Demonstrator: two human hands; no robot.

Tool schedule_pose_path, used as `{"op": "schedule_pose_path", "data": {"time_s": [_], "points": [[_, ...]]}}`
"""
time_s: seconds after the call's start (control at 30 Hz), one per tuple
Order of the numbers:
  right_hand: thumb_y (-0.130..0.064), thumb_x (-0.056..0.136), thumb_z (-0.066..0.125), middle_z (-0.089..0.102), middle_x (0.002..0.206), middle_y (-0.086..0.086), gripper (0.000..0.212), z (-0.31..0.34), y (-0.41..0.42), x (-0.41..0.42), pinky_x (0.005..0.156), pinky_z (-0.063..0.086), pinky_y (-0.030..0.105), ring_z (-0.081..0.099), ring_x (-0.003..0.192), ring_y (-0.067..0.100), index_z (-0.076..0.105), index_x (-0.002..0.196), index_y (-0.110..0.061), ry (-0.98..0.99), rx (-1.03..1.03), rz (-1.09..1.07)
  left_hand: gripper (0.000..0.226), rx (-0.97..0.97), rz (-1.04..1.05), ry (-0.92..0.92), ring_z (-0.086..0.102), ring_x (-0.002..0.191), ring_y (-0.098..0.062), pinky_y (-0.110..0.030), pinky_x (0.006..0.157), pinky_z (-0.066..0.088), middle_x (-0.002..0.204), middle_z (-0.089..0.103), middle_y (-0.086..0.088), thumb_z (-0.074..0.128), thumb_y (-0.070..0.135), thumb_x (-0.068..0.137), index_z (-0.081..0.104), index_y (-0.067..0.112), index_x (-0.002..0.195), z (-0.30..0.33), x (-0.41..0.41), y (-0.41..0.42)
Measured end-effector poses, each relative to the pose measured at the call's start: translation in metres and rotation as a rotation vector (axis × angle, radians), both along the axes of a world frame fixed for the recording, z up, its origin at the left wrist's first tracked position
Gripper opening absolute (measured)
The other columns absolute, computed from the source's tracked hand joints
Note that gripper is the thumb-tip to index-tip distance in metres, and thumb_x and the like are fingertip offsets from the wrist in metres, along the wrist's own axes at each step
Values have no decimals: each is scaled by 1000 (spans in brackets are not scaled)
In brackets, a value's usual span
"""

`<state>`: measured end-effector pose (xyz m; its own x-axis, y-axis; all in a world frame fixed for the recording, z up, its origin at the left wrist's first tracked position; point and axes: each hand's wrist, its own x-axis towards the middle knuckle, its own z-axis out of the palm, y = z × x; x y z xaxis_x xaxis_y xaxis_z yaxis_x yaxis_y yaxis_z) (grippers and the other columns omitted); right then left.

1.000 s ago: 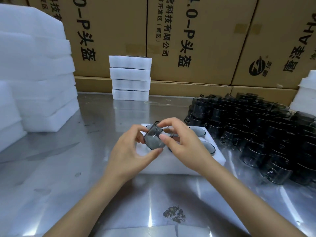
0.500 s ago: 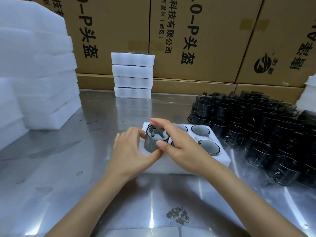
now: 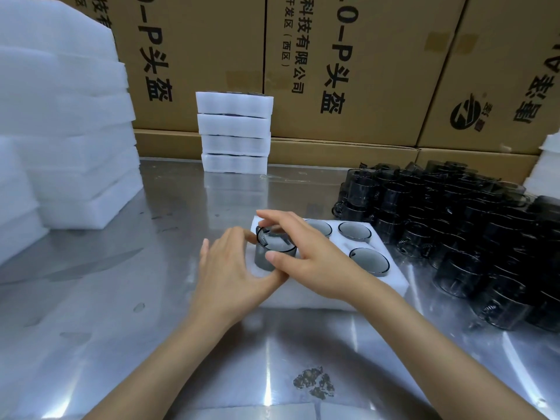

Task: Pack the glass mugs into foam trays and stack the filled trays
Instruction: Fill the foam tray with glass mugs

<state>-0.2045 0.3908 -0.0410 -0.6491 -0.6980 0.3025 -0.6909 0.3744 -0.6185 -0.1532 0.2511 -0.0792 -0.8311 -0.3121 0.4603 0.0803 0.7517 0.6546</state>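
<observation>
Two hands on one smoky glass mug [image 3: 274, 248] mid-frame: the right hand [image 3: 306, 256] pinches it from above, thumb on the side and fingers over the rim, while the left hand [image 3: 231, 272] cups its near wall, probably to steer it straight into the pocket. It sits upright, only partly sunk in the far-left pocket of the foam tray [image 3: 327, 294]. Three pockets to the right already show mugs. Loose mugs [image 3: 460, 234] crowd the right of the tabletop [image 3: 127, 313], within easy reach. Filled trays [image 3: 235, 133] are stacked at upper centre.
</observation>
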Motion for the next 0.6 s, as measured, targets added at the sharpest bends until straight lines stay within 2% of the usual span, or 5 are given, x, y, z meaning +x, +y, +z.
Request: {"op": "schedule_pose_path", "data": {"time_s": [0.3, 0.4, 0.43, 0.53, 0.6], "points": [[-25, 94, 53, 41, 143, -14, 58, 2, -3, -2, 108, 34, 36, 35, 133, 4, 28, 146, -31, 12, 72, -25, 71, -32, -47, 20, 47, 115, -8, -41, 113, 18, 111, 51, 22, 42, 70, 53, 46, 32, 113, 4, 4, 1], [-33, 97, 48, 26, 153, -17, 59, -3, 5, 0, 116, 19, 26, 15, 141, -3, 21, 149, -34, 86, 86, -35, 73, -83, -172, 171, 41, 122, -2, -18, 109, 23, 124, 44, 28, 50, 62, 67, 44, 27, 131, 3, 7, -6], [-35, 98, 45, 19, 155, -20, 57, -5, 9, 0, 116, 13, 21, 8, 141, -8, 19, 149, -35, 117, 88, -39, 72, -135, -212, 204, 37, 128, 0, -15, 109, 22, 131, 40, 27, 51, 60, 73, 40, 27, 136, 3, 9, -9], [-35, 101, 36, 8, 154, -25, 52, -9, 20, 0, 112, 5, 10, 1, 138, -15, 17, 150, -32, 187, 147, -44, 67, -352, -256, 204, 21, 143, -7, -32, 114, 20, 148, 33, 17, 42, 53, 87, 31, 24, 145, -1, 12, -18], [-32, 101, 35, 9, 154, -24, 52, -10, 22, 1, 113, 12, 13, 6, 139, -13, 19, 150, -31, 226, 200, -53, 56, -446, -280, 219, 25, 142, -10, -36, 112, 23, 147, 34, 15, 37, 43, 92, 33, 23, 144, -1, 13, -21]]}}
